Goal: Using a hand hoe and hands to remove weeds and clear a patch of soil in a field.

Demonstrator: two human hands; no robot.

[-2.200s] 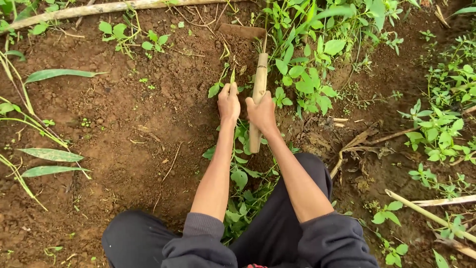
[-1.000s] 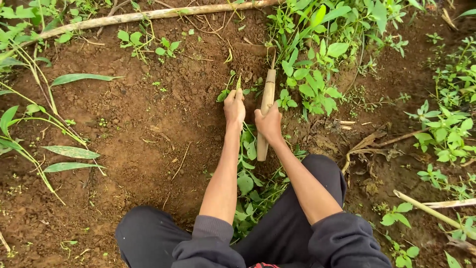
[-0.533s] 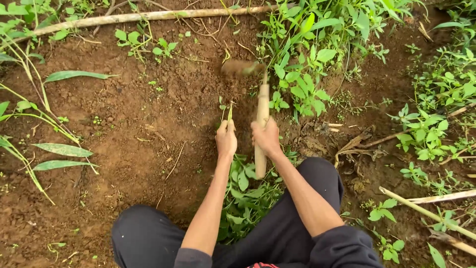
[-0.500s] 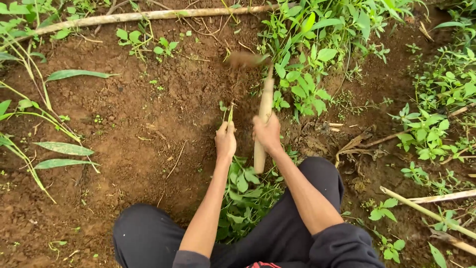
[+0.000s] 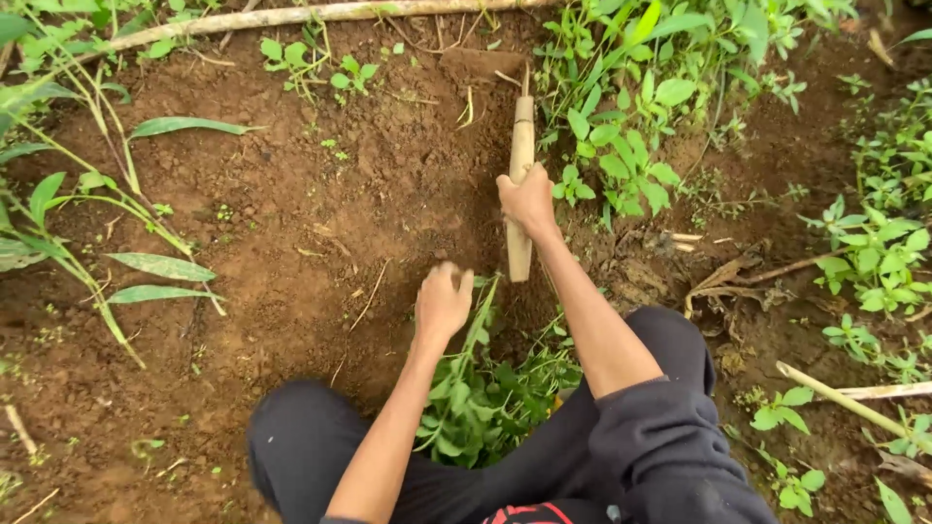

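Right hand (image 5: pixel 529 202) is clamped round the pale wooden handle of a short digging tool (image 5: pixel 520 184), fingers wrapped over the shaft about mid-length, so a stub of handle sticks out below the fist toward the knees and the rest runs up away from the body. Above that grip, the handle ends at a flat dirt-caked blade (image 5: pixel 482 64) lying on or in the soil; how deep it sits is unclear. Left hand (image 5: pixel 442 303) is below and left of the tool grip, well apart from the handle, curled into a loose fist, slightly blurred; a thin green weed stem (image 5: pixel 482 309) runs past its fingers, but whether the fist is closed on it cannot be told. Just below and right of the left hand, between the knees in dark trousers (image 5: pixel 301 446), sits a heap of pulled leafy green weeds (image 5: pixel 485 398). Bare reddish-brown soil (image 5: pixel 291 223) spreads left of both hands. Right of the tool grip, touching-close to the handle, stands a clump of broad-leaved green plants (image 5: pixel 631 146). Far above the grip a pale bamboo pole (image 5: pixel 291 16) lies across the ground. Long-bladed grass shoots (image 5: pixel 146 262) stand well left of the left hand.
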